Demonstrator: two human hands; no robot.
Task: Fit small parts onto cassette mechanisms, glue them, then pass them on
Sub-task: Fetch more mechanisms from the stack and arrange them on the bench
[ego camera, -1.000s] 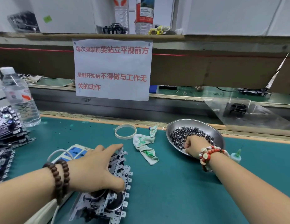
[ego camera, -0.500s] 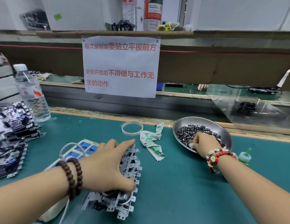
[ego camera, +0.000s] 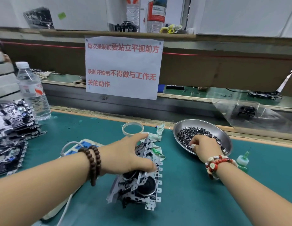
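The left hand point(ego camera: 125, 154), gripping the cassette mechanisms point(ego camera: 138, 181), has tilted them up off the mat, ready for fitting, while the right hand point(ego camera: 204, 147) stays in the bowl point(ego camera: 223, 132) with fingers curled, pinching small parts point(ego camera: 191, 132).

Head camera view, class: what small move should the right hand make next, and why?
Probably lift one small part out of the metal bowl and carry it to the cassette mechanisms. The right hand has its fingers curled down in the pile of small parts, while the left hand grips the mechanisms tilted up on the mat, ready for fitting.
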